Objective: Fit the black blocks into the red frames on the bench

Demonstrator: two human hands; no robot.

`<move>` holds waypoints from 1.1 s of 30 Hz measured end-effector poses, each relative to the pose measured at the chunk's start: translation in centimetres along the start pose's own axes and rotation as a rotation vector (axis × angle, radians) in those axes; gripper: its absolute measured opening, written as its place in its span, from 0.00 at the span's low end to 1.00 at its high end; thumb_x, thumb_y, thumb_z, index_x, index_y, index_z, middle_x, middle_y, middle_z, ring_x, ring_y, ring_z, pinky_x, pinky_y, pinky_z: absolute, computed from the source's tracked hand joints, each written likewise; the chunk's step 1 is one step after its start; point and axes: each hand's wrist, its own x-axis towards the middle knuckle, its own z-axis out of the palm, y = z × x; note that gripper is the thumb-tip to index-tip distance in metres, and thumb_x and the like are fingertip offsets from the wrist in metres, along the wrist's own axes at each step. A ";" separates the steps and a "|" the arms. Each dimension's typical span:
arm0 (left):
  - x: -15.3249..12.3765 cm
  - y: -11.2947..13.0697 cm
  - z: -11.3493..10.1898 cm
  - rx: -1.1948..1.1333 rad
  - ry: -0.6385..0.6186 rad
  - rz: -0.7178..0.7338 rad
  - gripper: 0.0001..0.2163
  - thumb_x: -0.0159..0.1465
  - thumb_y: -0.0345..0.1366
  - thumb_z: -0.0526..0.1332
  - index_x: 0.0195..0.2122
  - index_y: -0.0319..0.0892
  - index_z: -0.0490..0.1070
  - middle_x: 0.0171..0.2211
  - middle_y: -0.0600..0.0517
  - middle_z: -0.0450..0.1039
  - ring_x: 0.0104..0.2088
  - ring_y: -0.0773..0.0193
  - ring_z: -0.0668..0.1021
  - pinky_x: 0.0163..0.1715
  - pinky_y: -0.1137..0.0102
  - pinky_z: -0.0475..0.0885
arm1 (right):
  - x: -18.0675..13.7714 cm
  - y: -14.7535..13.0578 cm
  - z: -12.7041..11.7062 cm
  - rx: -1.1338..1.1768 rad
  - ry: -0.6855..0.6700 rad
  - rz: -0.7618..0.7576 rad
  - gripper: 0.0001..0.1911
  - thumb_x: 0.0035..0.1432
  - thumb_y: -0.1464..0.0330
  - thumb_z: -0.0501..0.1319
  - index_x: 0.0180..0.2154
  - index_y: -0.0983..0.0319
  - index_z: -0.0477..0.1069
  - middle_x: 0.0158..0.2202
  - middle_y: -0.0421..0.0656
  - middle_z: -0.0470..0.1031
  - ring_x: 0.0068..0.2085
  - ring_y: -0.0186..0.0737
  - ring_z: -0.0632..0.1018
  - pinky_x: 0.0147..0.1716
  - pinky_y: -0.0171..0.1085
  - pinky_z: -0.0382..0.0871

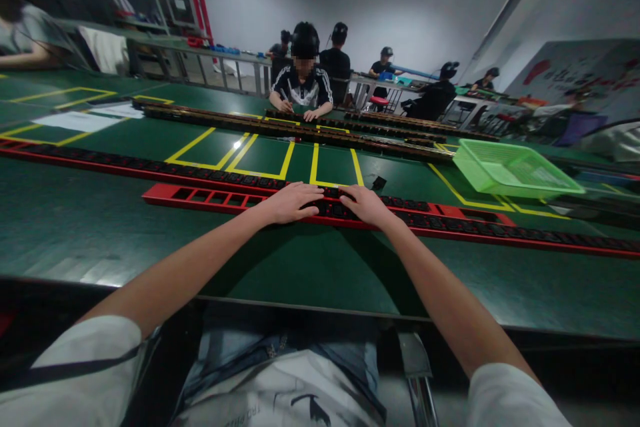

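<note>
Two long red rails lie side by side across the green table in front of me: a nearer rail (480,231) and a farther rail (125,164). Black socket-like inserts fill much of both, while the nearer rail's left end shows bare rectangular openings. My left hand (293,203) lies palm down over the rails, fingers stretched out to the right. Just across from it, my right hand (369,205) rests on them too, fingers extended to the left. Neither hand visibly grips anything; what lies under the palms is hidden. A small black piece (379,183) sits behind my right hand.
A light green plastic basket (480,175) stands at the right. Long dark rails (220,121) cross the table farther back, where a co-worker (303,83) sits with both hands on them. White papers (75,121) lie at left. Yellow tape (315,163) marks the tabletop.
</note>
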 end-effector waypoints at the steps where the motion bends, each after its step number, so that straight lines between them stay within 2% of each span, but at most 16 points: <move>1: 0.0 0.0 0.0 -0.007 -0.001 0.004 0.24 0.73 0.48 0.48 0.64 0.42 0.64 0.67 0.45 0.61 0.67 0.55 0.63 0.65 0.56 0.55 | 0.0 0.1 0.1 0.002 -0.003 0.000 0.22 0.70 0.61 0.53 0.60 0.61 0.70 0.56 0.51 0.75 0.55 0.51 0.76 0.55 0.47 0.68; 12: 0.1 0.2 0.0 -0.028 0.001 -0.016 0.23 0.72 0.48 0.49 0.63 0.45 0.65 0.65 0.46 0.64 0.67 0.55 0.63 0.67 0.51 0.51 | 0.8 -0.4 -0.3 -0.032 -0.035 0.049 0.19 0.68 0.62 0.56 0.56 0.61 0.73 0.55 0.50 0.76 0.53 0.49 0.77 0.53 0.44 0.69; 17: 0.0 -0.1 0.0 -0.025 0.023 -0.002 0.21 0.72 0.47 0.49 0.59 0.43 0.70 0.66 0.45 0.63 0.65 0.54 0.65 0.66 0.51 0.54 | 1.1 -2.0 0.3 0.001 0.056 -0.052 0.16 0.69 0.64 0.55 0.51 0.63 0.75 0.50 0.49 0.78 0.51 0.46 0.77 0.53 0.42 0.68; 21: 0.0 -0.5 0.2 -0.062 0.061 0.030 0.20 0.73 0.44 0.48 0.57 0.43 0.72 0.63 0.45 0.67 0.63 0.56 0.68 0.65 0.53 0.56 | 0.9 -2.4 0.7 0.031 0.085 -0.093 0.15 0.68 0.65 0.55 0.51 0.61 0.76 0.52 0.48 0.78 0.53 0.47 0.76 0.54 0.44 0.67; 24: 0.0 -0.5 0.3 -0.054 0.070 -0.007 0.19 0.73 0.43 0.49 0.57 0.44 0.72 0.63 0.46 0.68 0.63 0.55 0.69 0.64 0.50 0.57 | 0.7 -2.3 0.7 0.036 0.096 -0.113 0.16 0.68 0.66 0.55 0.53 0.60 0.75 0.53 0.48 0.78 0.54 0.47 0.76 0.55 0.45 0.67; 30: 0.4 -0.6 0.6 -0.062 0.121 0.039 0.17 0.72 0.41 0.53 0.53 0.40 0.75 0.60 0.43 0.71 0.61 0.57 0.71 0.62 0.60 0.63 | 0.5 -2.2 0.6 0.035 0.109 -0.163 0.18 0.68 0.65 0.55 0.56 0.60 0.73 0.57 0.48 0.75 0.56 0.48 0.75 0.57 0.47 0.66; 33: 0.6 -0.7 0.8 -0.060 0.141 0.031 0.16 0.71 0.41 0.54 0.53 0.41 0.75 0.59 0.44 0.71 0.59 0.56 0.73 0.61 0.58 0.65 | 0.6 -2.2 0.7 0.037 0.098 -0.158 0.19 0.68 0.66 0.56 0.57 0.60 0.72 0.57 0.48 0.75 0.56 0.48 0.75 0.57 0.47 0.66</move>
